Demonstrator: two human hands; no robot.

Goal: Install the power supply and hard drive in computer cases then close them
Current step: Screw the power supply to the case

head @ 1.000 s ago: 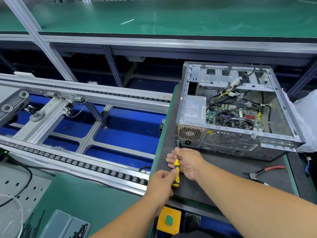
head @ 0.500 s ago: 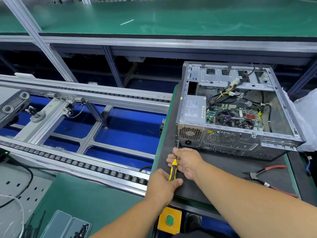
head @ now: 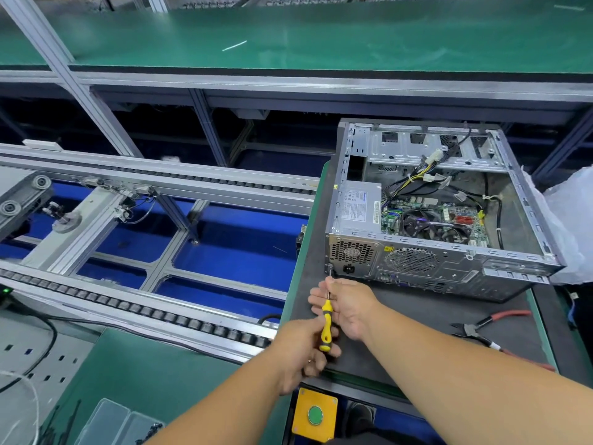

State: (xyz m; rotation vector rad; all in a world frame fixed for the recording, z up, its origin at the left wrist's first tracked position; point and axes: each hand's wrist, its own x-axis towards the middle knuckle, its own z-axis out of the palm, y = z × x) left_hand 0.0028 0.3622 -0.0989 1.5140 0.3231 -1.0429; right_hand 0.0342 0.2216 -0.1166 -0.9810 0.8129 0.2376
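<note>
Left hand (head: 305,345) grips the screwdriver (head: 326,326) handle — right hand (head: 348,303) pinches its shaft. Tip's at the computer case (head: 433,261), 7 o'clock corner.

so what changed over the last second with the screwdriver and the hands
Little changed. The left hand turned on the yellow screwdriver handle, so the handle shows more between its fingers than before. The right hand stayed around the shaft, steadying the tip at the screw on the lower left corner of the computer case rear panel. Nothing was let go. The case, power supply and red-handled pliers stayed put.
</note>
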